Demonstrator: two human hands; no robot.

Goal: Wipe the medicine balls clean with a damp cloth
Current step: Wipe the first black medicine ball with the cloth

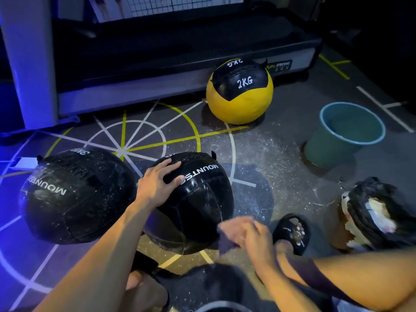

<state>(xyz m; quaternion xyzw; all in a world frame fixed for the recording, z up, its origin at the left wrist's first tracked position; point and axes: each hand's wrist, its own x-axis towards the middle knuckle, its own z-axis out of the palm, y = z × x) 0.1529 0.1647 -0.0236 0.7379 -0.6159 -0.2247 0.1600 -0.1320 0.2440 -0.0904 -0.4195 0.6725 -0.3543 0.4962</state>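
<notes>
Two black medicine balls lie on the gym floor in front of me: one at the left [76,197], one in the middle [198,199]. My left hand [157,181] rests flat on top of the middle ball, fingers spread. My right hand [245,233] is blurred at that ball's lower right side and grips a dark cloth [226,240] against it. A yellow and black 2KG ball [239,95] sits farther back beside a treadmill.
A teal bucket [331,145] with water stands at the right. A torn black ball or bag showing white filling [373,212] lies at the far right. The treadmill base [180,64] runs along the back. My sandalled foot [292,233] is beside my right hand. White dust speckles the floor.
</notes>
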